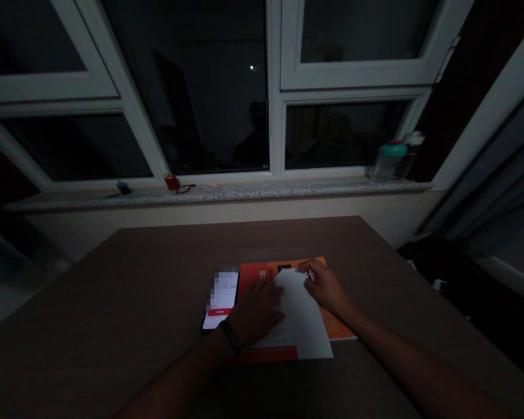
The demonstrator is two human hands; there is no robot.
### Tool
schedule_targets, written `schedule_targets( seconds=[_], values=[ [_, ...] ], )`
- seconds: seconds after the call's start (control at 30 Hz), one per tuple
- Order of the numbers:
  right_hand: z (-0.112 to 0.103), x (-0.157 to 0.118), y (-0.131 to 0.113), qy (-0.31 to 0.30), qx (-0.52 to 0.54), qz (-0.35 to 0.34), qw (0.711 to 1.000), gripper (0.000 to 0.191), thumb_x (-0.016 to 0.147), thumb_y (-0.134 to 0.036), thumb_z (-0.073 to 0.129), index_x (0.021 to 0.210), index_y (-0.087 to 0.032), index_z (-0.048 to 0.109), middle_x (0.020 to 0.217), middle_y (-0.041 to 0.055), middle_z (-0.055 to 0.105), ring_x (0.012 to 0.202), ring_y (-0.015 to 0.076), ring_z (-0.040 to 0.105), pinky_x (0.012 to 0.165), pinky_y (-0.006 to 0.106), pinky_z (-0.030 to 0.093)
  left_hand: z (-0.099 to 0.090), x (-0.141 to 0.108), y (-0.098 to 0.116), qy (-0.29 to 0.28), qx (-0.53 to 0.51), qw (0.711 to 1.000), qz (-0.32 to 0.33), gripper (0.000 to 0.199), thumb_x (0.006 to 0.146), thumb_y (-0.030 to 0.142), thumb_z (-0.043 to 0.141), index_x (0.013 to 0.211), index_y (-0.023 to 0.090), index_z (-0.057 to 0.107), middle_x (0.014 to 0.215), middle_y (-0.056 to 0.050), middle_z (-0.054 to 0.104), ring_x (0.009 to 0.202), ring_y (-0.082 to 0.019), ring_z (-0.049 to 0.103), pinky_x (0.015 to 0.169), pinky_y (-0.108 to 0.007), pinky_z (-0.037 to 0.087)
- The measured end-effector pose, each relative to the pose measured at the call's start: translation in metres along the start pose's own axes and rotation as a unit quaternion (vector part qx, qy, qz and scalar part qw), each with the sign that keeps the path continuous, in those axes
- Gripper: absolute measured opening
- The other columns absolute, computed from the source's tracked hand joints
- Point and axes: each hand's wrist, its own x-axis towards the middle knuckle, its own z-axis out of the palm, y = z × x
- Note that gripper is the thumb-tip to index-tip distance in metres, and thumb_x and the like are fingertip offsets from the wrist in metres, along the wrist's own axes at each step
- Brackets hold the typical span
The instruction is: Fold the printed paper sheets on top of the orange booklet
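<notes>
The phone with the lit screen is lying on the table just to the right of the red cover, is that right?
Not quite: in the head view, the phone lies just to the left of the red cover. Its screen is lit, and it is on the table.

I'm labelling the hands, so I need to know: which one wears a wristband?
The left hand, spread over the papers, nearest the phone: a dark band circles its wrist. The right hand has a bare wrist.
</notes>
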Motion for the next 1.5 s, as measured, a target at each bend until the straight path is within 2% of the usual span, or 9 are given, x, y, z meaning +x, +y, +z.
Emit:
schedule_targets(
  seconds=[0.3,0.5,0.67,0.83,0.9,1.03,1.2,1.33,1.5],
  values=[
    [0.001,-0.001,0.001,-0.003,-0.014,0.023,1.0,0.028,0.069,-0.007,0.05,0.089,-0.018,0.065,0.092,0.0053,0.067,0.087,0.0205,0.061,0.079,0.033,0.047,0.0,0.0,0.0,0.001,0.002,1.0,0.0,0.049,0.092,0.04,0.058,0.136,0.021,0.046,0.142,-0.013,0.045,0.13,-0.031,0.041,0.106,-0.049,0.035],
    [-0.004,0.0,-0.004,-0.007,0.032,0.007,0.999,0.021,0.072,-0.01,0.052,0.087,-0.019,0.063,0.092,0.0047,0.068,0.087,0.0197,0.063,0.08,0.032,0.047,0.001,0.0,-0.001,0.003,0.005,1.0,0.008,0.051,0.093,0.042,0.058,0.137,0.021,0.044,0.144,-0.013,0.044,0.13,-0.033,0.042,0.106,-0.049,0.036],
    [-0.002,-0.001,-0.008,-0.055,0.07,-0.037,0.995,0.023,0.081,-0.015,0.056,0.101,-0.021,0.065,0.1,0.0056,0.067,0.093,0.0199,0.063,0.083,0.032,0.048,0.001,-0.002,0.0,0.016,-0.023,0.998,0.057,0.049,0.093,0.044,0.056,0.134,0.02,0.045,0.145,-0.012,0.044,0.13,-0.031,0.043,0.107,-0.048,0.035],
    [-0.001,-0.002,-0.008,-0.102,0.094,-0.072,0.988,0.033,0.086,-0.018,0.055,0.119,-0.022,0.06,0.115,0.008,0.066,0.105,0.0217,0.061,0.092,0.036,0.047,-0.011,0.001,0.007,0.007,-0.081,0.994,0.068,0.049,0.094,0.028,0.052,0.139,0.018,0.036,0.141,-0.011,0.047,0.128,-0.027,0.046,0.106,-0.042,0.038],
    [-0.002,-0.002,-0.009,-0.113,0.096,-0.09,0.985,0.037,0.085,-0.015,0.054,0.121,-0.022,0.059,0.119,0.0084,0.064,0.11,0.0219,0.059,0.096,0.038,0.045,-0.014,0.002,0.009,0.01,-0.118,0.992,0.05,0.044,0.095,0.021,0.046,0.138,0.018,0.036,0.137,-0.012,0.05,0.124,-0.025,0.05,0.103,-0.039,0.041],
    [-0.005,-0.002,-0.014,-0.13,0.083,-0.113,0.982,0.04,0.082,-0.01,0.055,0.119,-0.022,0.059,0.119,0.0082,0.064,0.112,0.0213,0.058,0.098,0.038,0.044,-0.013,0.004,0.009,0.008,-0.163,0.986,-0.037,0.036,0.098,0.017,0.036,0.135,0.017,0.036,0.125,-0.013,0.057,0.103,-0.022,0.064,0.088,-0.035,0.051],
    [-0.007,-0.003,-0.017,-0.141,0.044,-0.134,0.98,0.043,0.082,-0.008,0.055,0.122,-0.022,0.058,0.12,0.0087,0.063,0.114,0.021,0.056,0.1,0.039,0.043,-0.008,0.003,0.006,0.017,-0.079,0.995,0.06,0.051,0.092,0.008,0.042,0.14,0.024,0.037,0.152,-0.01,0.032,0.13,-0.024,0.046,0.103,-0.041,0.043],
    [-0.007,-0.002,-0.018,-0.137,0.0,-0.158,0.978,0.044,0.084,-0.009,0.054,0.125,-0.022,0.056,0.122,0.0094,0.061,0.116,0.0221,0.054,0.1,0.04,0.043,-0.006,0.002,0.005,0.006,-0.028,0.996,0.09,0.045,0.096,0.016,0.043,0.14,0.022,0.039,0.144,-0.01,0.044,0.132,-0.026,0.043,0.108,-0.043,0.038],
    [-0.009,-0.006,-0.026,-0.104,-0.051,-0.141,0.983,0.028,0.085,-0.015,0.057,0.112,-0.022,0.061,0.107,0.0076,0.065,0.099,0.0222,0.059,0.087,0.037,0.048,0.0,0.002,0.002,0.013,0.009,0.997,0.07,0.039,0.098,0.023,0.042,0.137,0.02,0.043,0.143,-0.01,0.047,0.131,-0.027,0.043,0.108,-0.045,0.036]
  ],
)
